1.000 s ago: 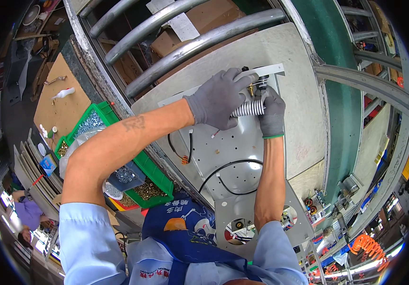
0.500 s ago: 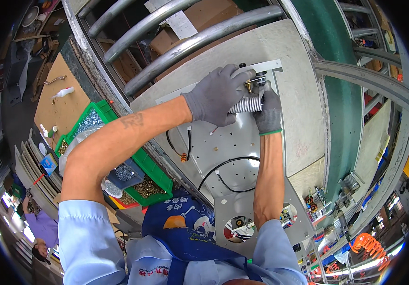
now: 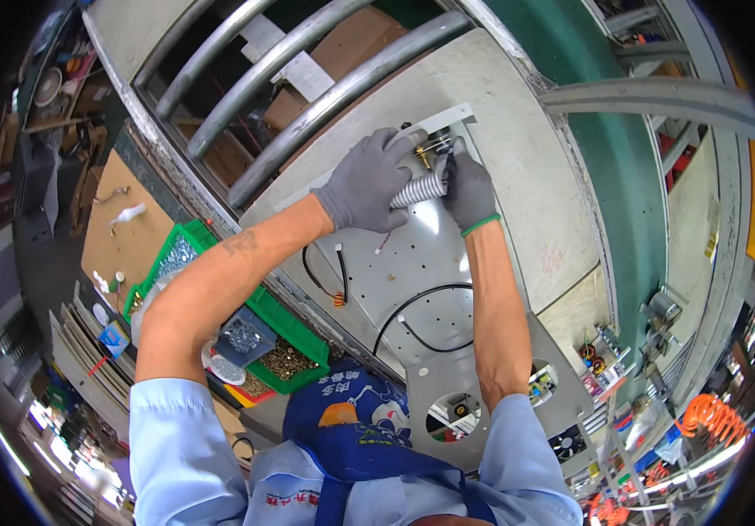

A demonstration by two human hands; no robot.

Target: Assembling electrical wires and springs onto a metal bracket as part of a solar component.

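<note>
A grey sheet-metal panel (image 3: pixel 395 276) with small holes and an upturned flange lies on the bench before me. At its far end, my left hand (image 3: pixel 367 181), in a grey glove, has its fingers bent round small parts by the flange; what it grips is hidden. My right hand (image 3: pixel 469 188), gloved with a green cuff, closes on the end of a silvery ribbed hose (image 3: pixel 418 190). This hose slants between both hands. Just beyond it shows a small brass fitting (image 3: pixel 424 158), next to black parts at the flange.
Black cables (image 3: pixel 392 317) lie on the panel. To the left stands a green bin (image 3: pixel 261 302) of screws and other small fasteners. Curved metal tubes (image 3: pixel 342 107) rise beyond the bench. A plate with round cutouts (image 3: pixel 427 377) lies nearest my body.
The view has shifted, so the panel and both hands appear farther left. My hands keep about the same hold around the ribbed hose and fitting.
</note>
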